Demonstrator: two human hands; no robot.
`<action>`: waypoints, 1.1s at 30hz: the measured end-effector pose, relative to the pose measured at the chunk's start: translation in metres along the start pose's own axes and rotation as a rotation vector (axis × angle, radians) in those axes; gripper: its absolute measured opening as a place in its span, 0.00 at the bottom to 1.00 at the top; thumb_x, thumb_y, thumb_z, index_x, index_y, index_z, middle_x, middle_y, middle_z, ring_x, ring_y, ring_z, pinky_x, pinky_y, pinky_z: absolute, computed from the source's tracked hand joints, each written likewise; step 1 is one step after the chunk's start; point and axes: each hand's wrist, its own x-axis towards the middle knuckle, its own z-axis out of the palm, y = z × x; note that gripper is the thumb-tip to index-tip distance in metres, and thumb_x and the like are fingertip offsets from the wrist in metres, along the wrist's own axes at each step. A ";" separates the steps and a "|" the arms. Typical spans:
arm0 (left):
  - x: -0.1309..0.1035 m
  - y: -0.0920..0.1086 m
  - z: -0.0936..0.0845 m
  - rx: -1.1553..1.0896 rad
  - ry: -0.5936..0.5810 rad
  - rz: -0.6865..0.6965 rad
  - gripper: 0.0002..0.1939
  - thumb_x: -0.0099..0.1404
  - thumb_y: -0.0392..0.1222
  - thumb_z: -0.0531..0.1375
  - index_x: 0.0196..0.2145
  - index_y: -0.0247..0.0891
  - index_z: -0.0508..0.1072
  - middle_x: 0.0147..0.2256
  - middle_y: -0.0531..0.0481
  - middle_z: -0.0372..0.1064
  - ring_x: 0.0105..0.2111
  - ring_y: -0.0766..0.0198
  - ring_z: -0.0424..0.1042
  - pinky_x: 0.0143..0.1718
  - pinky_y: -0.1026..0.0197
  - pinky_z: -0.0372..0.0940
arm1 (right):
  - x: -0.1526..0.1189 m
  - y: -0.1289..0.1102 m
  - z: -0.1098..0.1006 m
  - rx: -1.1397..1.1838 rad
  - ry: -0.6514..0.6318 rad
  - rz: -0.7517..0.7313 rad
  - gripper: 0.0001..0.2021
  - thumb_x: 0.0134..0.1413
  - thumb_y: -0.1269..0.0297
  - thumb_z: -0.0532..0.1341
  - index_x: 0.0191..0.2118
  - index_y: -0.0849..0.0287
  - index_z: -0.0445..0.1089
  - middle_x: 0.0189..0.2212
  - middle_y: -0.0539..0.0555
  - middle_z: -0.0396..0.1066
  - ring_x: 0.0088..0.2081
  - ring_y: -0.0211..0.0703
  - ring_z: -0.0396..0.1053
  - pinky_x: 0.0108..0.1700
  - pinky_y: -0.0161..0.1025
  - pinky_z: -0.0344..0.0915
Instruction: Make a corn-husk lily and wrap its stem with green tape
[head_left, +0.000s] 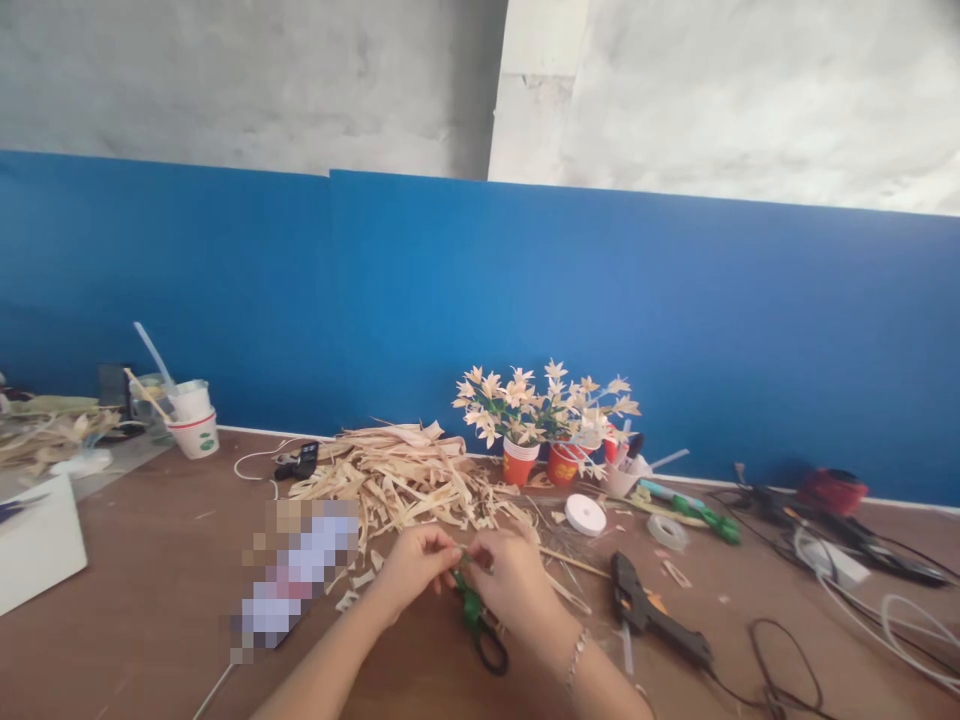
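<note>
My left hand (416, 570) and my right hand (517, 580) meet fingertip to fingertip low over the table. Both are closed in a pinch, and what lies between the fingertips is small, greenish and mostly hidden. Just beneath them is a green object (470, 606), too blurred to name, beside a black loop (491, 650) that looks like a scissor handle. Behind my hands spreads a heap of pale dried strips (409, 470). A black glue gun (656, 615) lies to the right of my right hand, near a thin wooden stick (574, 562).
Red paper cups (520, 465) hold cream flowers (517, 395) at the back. A white ribbon roll (585, 514) and a clear tape roll (667, 532) lie before them. Cables (780, 660) cross the right side. A blurred-out device (300, 580), white cup (193, 435) and white box (37, 545) are leftward.
</note>
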 end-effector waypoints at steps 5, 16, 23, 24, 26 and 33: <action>0.000 0.001 -0.008 0.082 -0.035 -0.121 0.09 0.47 0.42 0.62 0.25 0.33 0.70 0.13 0.54 0.66 0.12 0.70 0.61 0.13 0.69 0.49 | -0.001 0.003 0.000 -0.108 0.062 -0.075 0.08 0.47 0.74 0.56 0.23 0.57 0.68 0.23 0.48 0.72 0.32 0.39 0.67 0.55 0.46 0.40; 0.000 0.002 -0.004 -0.307 0.069 -0.282 0.07 0.44 0.27 0.55 0.23 0.32 0.69 0.18 0.54 0.69 0.17 0.74 0.67 0.15 0.74 0.51 | -0.001 0.000 -0.001 -0.128 0.167 -0.127 0.07 0.47 0.74 0.57 0.24 0.56 0.68 0.23 0.47 0.70 0.31 0.38 0.65 0.55 0.45 0.39; -0.003 0.002 0.004 -0.518 0.097 -0.255 0.07 0.44 0.26 0.54 0.22 0.33 0.68 0.22 0.51 0.71 0.22 0.69 0.70 0.24 0.69 0.63 | 0.000 0.005 0.003 -0.121 0.218 -0.134 0.08 0.46 0.75 0.58 0.24 0.56 0.68 0.22 0.46 0.69 0.30 0.38 0.65 0.55 0.45 0.40; -0.003 0.002 0.004 -0.502 0.081 -0.208 0.06 0.45 0.28 0.55 0.23 0.33 0.68 0.22 0.51 0.71 0.22 0.68 0.70 0.24 0.68 0.62 | 0.000 0.006 0.004 -0.121 0.231 -0.131 0.07 0.46 0.75 0.58 0.24 0.56 0.69 0.21 0.47 0.69 0.30 0.38 0.65 0.55 0.46 0.40; -0.003 0.004 0.002 -0.420 0.048 -0.127 0.04 0.48 0.31 0.58 0.26 0.33 0.70 0.23 0.51 0.71 0.21 0.68 0.69 0.23 0.68 0.61 | 0.000 0.007 0.003 -0.114 0.247 -0.134 0.07 0.46 0.75 0.58 0.24 0.55 0.69 0.21 0.47 0.69 0.30 0.38 0.65 0.55 0.46 0.41; 0.002 0.002 0.002 -0.218 0.133 0.003 0.09 0.48 0.42 0.64 0.24 0.32 0.73 0.19 0.53 0.68 0.20 0.68 0.66 0.24 0.66 0.59 | 0.000 0.002 0.003 -0.043 0.272 -0.155 0.08 0.47 0.75 0.57 0.25 0.55 0.69 0.22 0.46 0.70 0.30 0.38 0.66 0.55 0.46 0.40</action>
